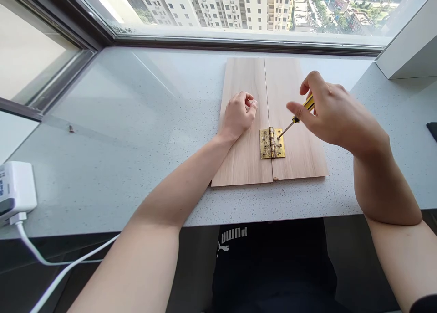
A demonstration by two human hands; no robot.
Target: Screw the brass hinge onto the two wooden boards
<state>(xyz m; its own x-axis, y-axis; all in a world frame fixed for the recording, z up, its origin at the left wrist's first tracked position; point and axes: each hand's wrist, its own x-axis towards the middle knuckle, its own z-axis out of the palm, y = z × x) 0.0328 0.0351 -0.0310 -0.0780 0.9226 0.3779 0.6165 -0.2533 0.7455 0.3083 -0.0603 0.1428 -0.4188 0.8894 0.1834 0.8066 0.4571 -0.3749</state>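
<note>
My right hand [336,110] grips the yellow-and-black handle of a screwdriver [286,129] from above. Its thin shaft slants down to the left, with the tip at a screw in the right leaf of a brass hinge [267,144]. The spotted hinge lies unfolded across the seam between two pale wooden boards, near their front end. Screw heads show on both leaves. My left hand [239,112] rests on the left board [241,162], fingers curled in and thumb against them; whatever may be inside is hidden. The right board [300,160] lies flat beside it.
The boards lie on a speckled light countertop [102,158] below a window [218,41]. A white charger [20,185] with white cables [64,272] sits at the left edge. A dark object [433,130] lies at the far right, near a white panel [409,35].
</note>
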